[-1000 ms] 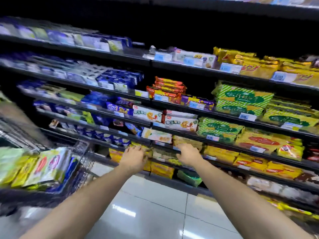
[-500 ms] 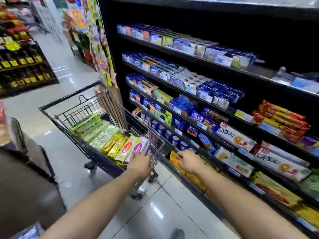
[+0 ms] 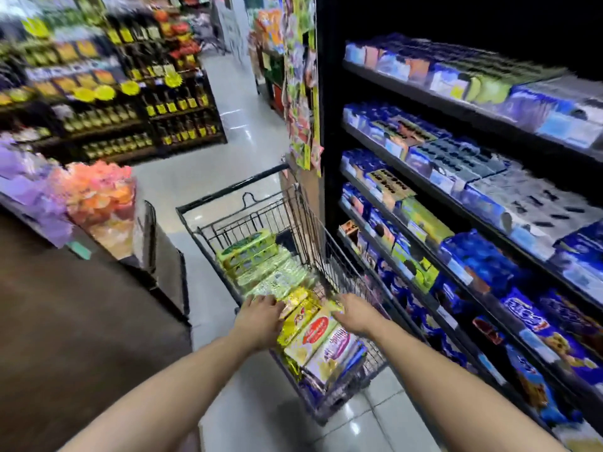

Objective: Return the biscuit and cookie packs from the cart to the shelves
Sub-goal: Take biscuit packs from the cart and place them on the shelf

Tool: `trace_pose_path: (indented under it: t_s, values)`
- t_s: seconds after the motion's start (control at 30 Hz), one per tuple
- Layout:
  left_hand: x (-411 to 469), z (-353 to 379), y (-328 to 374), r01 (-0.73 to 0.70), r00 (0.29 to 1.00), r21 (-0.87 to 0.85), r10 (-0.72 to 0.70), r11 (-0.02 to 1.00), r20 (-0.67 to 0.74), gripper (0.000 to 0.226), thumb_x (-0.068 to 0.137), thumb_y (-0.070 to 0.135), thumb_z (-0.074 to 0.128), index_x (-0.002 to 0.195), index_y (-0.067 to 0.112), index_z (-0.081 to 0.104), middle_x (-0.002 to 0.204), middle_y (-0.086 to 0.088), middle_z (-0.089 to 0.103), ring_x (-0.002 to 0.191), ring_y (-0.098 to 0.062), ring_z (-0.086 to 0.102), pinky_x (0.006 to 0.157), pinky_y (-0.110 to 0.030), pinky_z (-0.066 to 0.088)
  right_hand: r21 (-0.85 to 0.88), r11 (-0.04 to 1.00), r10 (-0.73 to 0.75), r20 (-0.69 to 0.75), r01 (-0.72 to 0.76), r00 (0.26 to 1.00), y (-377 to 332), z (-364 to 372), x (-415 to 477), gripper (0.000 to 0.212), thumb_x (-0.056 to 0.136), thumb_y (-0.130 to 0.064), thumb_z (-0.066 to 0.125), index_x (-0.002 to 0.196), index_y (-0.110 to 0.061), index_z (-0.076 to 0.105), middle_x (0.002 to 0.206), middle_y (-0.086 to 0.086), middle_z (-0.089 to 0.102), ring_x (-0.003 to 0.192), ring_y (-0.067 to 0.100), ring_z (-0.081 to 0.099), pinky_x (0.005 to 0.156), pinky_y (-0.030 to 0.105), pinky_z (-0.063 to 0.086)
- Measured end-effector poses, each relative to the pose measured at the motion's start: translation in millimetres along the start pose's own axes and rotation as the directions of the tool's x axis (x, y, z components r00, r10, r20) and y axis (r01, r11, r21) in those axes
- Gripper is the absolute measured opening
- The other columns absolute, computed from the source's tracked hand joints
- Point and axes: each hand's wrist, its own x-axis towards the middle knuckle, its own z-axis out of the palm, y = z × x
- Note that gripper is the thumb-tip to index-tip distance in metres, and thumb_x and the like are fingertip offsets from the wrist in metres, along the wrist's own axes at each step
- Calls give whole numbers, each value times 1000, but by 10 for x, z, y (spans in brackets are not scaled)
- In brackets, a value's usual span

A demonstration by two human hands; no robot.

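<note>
Biscuit packs (image 3: 326,350) lined up in cart (image 3: 326,252), right under both hands. Yellow pack (image 3: 300,321) between left hand (image 3: 261,316) and right hand (image 3: 354,313). Left fingers (image 3: 275,302) straight-ish, resting on packs. Right fingers (image 3: 340,301) touching pack's far end, gripping or not, can't tell, too blurry. Shelves (image 3: 456,105) off to right of right fingers.

Bottle racks (image 3: 146,109) stand beyond orange packets (image 3: 98,197) across the tiled floor (image 3: 208,168)
</note>
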Motion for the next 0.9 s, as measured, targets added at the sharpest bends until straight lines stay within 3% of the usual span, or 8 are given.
trace_pose_path:
  t_s: [0.2, 0.43, 0.6, 0.73, 0.9]
  values:
    - [486, -71, -505, 68, 997, -19, -67, 997, 40, 47, 100, 40, 40, 144, 24, 46, 136, -6, 52, 131, -30, 45, 113, -44, 30, 38, 999, -37, 51, 35, 998, -380, -188, 911, 43, 97, -26, 58, 137, -9, 56, 135, 17, 62, 120, 32, 60, 94, 33, 49]
    - [1415, 21, -1279, 70, 995, -83, -63, 994, 82, 48, 101, 40, 41, 146, 23, 45, 138, -7, 50, 133, -31, 43, 117, -45, 27, 67, 998, 8, 82, -14, 997, -822, -206, 2057, 59, 99, -31, 61, 150, -10, 42, 150, 15, 50, 136, 30, 49, 110, 33, 41]
    - [2148, 257, -1904, 37, 995, -120, -25, 992, 100, 52, 98, 40, 44, 147, 24, 41, 146, -3, 45, 137, -28, 39, 118, -44, 22, 171, 977, 111, 125, -131, 986, -1150, -131, 2905, 67, 98, -34, 61, 155, -13, 33, 156, 12, 42, 140, 30, 44, 116, 41, 36]
    - [2639, 538, -2374, -3, 994, -120, 16, 993, 107, 54, 98, 40, 39, 150, 24, 36, 148, -7, 41, 139, -32, 33, 121, -49, 17, 214, 952, 184, 167, -218, 969, -1340, -12, 3637, 78, 96, -46, 62, 157, -12, 28, 159, 13, 36, 143, 32, 40, 116, 38, 35]
    - [3002, 849, -2739, -2, 991, -97, 15, 995, 134, 56, 102, 41, 33, 156, 28, 24, 160, -8, 27, 149, -32, 20, 124, -52, 9, 398, 861, 264, 179, -315, 948, -1455, 181, 4355, 95, 90, -52, 67, 159, -11, 17, 163, 12, 29, 145, 35, 36, 118, 50, 32]
